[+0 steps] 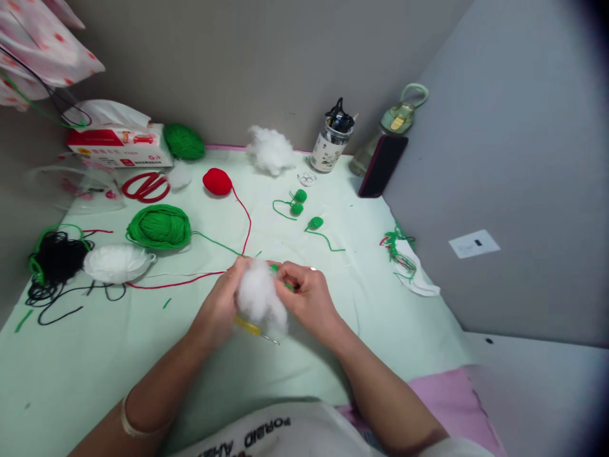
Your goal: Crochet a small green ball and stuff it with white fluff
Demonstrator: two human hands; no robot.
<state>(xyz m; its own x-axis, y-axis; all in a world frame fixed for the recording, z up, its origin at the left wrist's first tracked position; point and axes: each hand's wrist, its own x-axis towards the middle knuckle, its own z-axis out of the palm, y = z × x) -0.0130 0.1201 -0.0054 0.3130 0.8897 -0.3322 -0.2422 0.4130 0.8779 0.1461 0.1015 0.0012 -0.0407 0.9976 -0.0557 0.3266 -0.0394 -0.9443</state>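
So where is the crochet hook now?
The hook is left of centre in the head view, by the left hand, just below the held white stuffing.

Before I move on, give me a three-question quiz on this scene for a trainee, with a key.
1. Multiple choice: what shows between the left hand and the right hand? A) phone; B) white fluff; C) tissue box.
2. True or false: the red scissors lie left of the red yarn ball.
3. Count: how many small round green pieces lie on the tablecloth beyond both hands?

Key: 1, B; 2, true; 3, three.
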